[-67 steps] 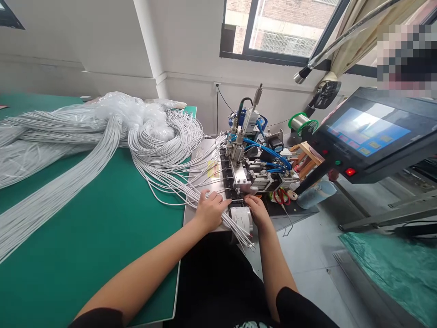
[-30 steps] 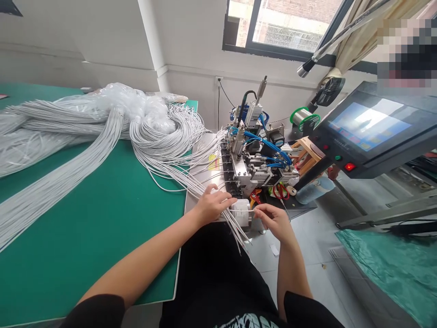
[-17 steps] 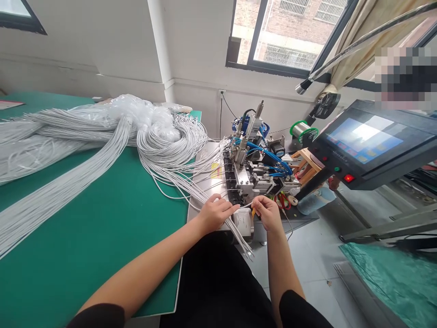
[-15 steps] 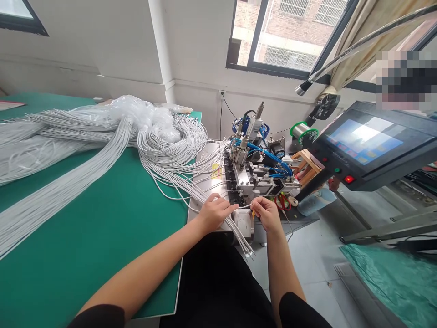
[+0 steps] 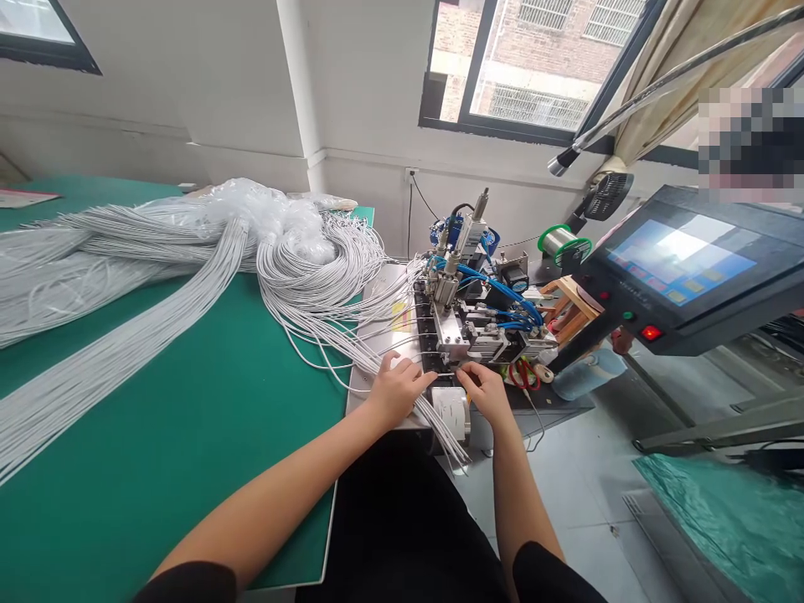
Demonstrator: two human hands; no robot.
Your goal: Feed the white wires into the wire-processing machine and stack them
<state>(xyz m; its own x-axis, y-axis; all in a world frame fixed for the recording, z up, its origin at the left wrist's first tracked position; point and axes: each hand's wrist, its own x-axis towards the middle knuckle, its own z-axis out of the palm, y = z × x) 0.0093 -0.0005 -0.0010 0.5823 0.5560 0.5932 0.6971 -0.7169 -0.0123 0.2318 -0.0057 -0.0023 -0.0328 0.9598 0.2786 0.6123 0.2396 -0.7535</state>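
Note:
My left hand (image 5: 397,392) is closed over a bunch of white cables (image 5: 443,430), whose loose ends stick out past my palm toward the floor. Between its fingertips and those of my right hand (image 5: 483,389) runs a short stretch of one white cable (image 5: 445,374). My right hand pinches that cable's end at the front of the machine (image 5: 449,322), which has metal cylinders and blue air tubes. Just below the pinched cable sits a rounded metal part (image 5: 450,410). More cables lead from the coiled bundle (image 5: 327,268) across the metal plate (image 5: 377,335).
A green table (image 5: 251,402) on the left carries long cable bundles and clear plastic bags (image 5: 242,205). To the right stand a control screen (image 5: 684,255), a wire spool (image 5: 561,243) and red-handled scissors (image 5: 524,374). Part of another person shows behind the screen.
My right hand has moved slightly left and up toward the machine, bringing the cable end closer to it. The left hand stays on the bunch, and the view has shifted a little.

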